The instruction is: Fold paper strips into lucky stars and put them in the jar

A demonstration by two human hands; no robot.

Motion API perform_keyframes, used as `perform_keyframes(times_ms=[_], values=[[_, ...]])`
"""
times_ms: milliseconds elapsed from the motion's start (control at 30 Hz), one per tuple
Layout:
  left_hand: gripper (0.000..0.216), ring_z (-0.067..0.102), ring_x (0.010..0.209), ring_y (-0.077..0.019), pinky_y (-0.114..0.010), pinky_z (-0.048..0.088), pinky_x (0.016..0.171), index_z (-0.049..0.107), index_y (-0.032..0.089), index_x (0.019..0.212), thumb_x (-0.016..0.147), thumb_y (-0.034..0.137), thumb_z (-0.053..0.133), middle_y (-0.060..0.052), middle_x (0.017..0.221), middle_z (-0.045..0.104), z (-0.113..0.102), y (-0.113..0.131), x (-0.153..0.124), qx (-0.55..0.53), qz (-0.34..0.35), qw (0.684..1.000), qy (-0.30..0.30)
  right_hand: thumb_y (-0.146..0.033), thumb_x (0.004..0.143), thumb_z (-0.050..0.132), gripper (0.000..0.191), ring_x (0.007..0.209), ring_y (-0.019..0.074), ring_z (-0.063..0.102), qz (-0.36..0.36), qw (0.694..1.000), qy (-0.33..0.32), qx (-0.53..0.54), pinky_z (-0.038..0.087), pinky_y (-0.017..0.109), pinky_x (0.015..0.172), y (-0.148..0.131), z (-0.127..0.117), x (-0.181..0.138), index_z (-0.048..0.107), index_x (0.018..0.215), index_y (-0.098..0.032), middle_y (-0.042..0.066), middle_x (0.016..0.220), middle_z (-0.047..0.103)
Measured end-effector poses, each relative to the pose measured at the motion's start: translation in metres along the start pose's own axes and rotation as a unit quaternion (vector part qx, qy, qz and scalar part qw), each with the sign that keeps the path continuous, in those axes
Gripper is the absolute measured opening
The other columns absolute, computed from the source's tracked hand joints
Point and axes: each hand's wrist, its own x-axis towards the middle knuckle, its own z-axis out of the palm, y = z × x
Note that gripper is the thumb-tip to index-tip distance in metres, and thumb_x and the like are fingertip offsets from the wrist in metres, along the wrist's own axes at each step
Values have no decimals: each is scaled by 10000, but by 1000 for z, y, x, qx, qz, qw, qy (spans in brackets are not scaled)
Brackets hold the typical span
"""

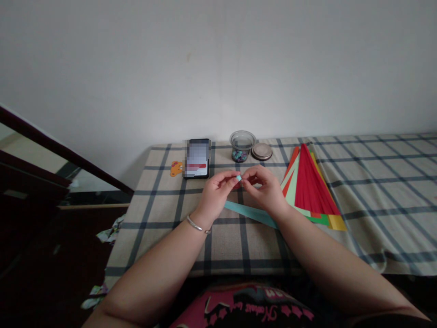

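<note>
Between the fingertips of both hands is a small light-blue folded piece of paper (239, 178). My left hand (220, 187) pinches it from the left, thumb and index finger closed on it. My right hand (261, 184) meets it from the right, also in a pinch, partly hiding its edge. Under my wrists, light-blue paper strips (249, 212) lie slanted on the checked cloth. Just beyond my hands stands a clear plastic jar (242, 145) with several small teal and purple folded pieces (240, 156) at its bottom. Its round lid (261, 151) lies beside it.
Right of my right hand, red paper strips (312, 191) fan out over green, orange and yellow ones. A phone (198, 159) leans at the back left beside an orange bear-shaped piece (176, 169). The checked tablecloth (164, 200) ends at the left edge; a white wall (218, 73) stands behind.
</note>
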Motion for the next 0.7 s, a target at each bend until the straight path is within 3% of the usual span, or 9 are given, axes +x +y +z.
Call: perform_keyframes(times_ms=[200,700], values=[[270,680,869,-171,-365,554,874,711,173,918,716,349,747,-56,953,726,1,-1,0,-1,-16,1000,8,-217,813,606,15,671,124,590,3,1000,3,5,526,266,597,1,0,0,592,810,-212,18,818,592],[225,685,888,-188,-335,551,854,725,184,926,775,348,694,-67,964,741,-3,4,0,141,57,988,12,-218,811,602,29,679,130,576,0,1000,5,8,514,260,588,1,-1,0,592,784,-212,19,790,602]])
